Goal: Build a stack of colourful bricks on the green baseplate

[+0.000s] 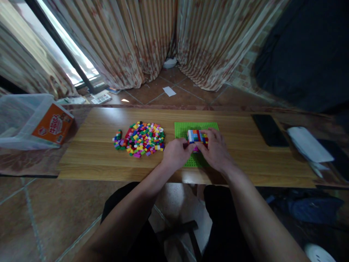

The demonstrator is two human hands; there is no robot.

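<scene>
A block of joined toy bricks [194, 135], in white, blue, red, orange and other colours, stands on a green baseplate [180, 128]. At its left front corner is my left hand [177, 153], fingers curled in, with thumb and fingertips at the bricks. My right hand [215, 149] wraps round the right side of the block, its thumb at the front and its fingers over the far edge. Both thumbs come close together by a pink brick at the front. Part of the block is hidden behind my fingers.
Left of the baseplate lies a heap of loose coloured bricks [145, 138] on the wooden table [245, 160]. A black phone or tablet [269, 130] and a white flat object [309, 143] lie at the right. A clear plastic bin [24, 120] stands past the left end.
</scene>
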